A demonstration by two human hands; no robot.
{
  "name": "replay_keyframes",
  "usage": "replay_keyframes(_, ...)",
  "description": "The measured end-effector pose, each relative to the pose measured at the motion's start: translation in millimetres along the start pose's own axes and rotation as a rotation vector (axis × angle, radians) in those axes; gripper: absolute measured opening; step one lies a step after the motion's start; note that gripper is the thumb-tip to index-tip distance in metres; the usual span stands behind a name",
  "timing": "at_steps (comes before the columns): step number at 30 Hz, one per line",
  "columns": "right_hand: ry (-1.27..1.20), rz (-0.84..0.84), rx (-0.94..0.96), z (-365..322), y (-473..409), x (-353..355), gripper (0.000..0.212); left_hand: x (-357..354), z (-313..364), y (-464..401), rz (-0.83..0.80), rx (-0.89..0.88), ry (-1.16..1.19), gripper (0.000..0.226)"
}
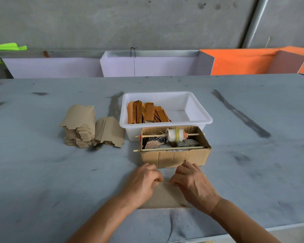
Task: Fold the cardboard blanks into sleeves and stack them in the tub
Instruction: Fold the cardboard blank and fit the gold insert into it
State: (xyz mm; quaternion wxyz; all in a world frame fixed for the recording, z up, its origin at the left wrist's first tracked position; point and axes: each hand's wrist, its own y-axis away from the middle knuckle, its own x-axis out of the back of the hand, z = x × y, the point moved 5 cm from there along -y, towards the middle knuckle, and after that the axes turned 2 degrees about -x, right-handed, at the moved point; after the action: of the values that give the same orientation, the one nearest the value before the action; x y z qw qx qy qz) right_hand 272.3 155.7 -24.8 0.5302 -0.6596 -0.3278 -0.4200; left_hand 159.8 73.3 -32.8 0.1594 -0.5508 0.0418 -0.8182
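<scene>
Orange sleeves (pixel 147 112) fill a white tub (pixel 198 109); tan blanks (pixel 88 127) lie on the grey, dark-streaked table (pixel 42 172).

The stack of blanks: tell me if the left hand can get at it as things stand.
Probably yes. The stack of blanks lies in the open on the table, left of the tub, with nothing between. But the left hand is now holding the blank with the right hand.

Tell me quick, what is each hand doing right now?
Left hand: fingers curled, pinching the flat brown cardboard blank.
Right hand: fingers curled, pinching the same blank.
</scene>
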Motion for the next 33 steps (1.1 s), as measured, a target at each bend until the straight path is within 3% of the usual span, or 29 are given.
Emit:
replay_keyframes(4,0.016,0.036,0.047,-3,3,0,0.025,4,15,5,0.002,-0.166,-0.156,0.019)
replay_keyframes(7,0.051,0.04,0.09,-8,4,1,0.022,10,29,11,0.013,-0.267,-0.296,0.005)
replay_keyframes(12,0.143,-0.011,0.144,-15,8,0,0.021,6,40,16,-0.051,-0.364,-0.487,0.014)
replay_keyframes(17,0.177,-0.057,0.121,-13,13,0,0.019,5,37,24,-0.102,-0.323,-0.561,0.019)
replay_keyframes(23,0.074,-0.066,0.025,-11,18,2,0.04,7,36,31,-0.143,-0.24,-0.58,0.027)
replay_keyframes(28,0.066,-0.097,0.0,-9,25,5,0.038,13,39,38,-0.159,-0.232,-0.55,0.029)
replay_keyframes(33,0.013,-0.088,-0.073,-6,30,5,0.031,18,36,47,-0.082,-0.218,-0.511,0.003)
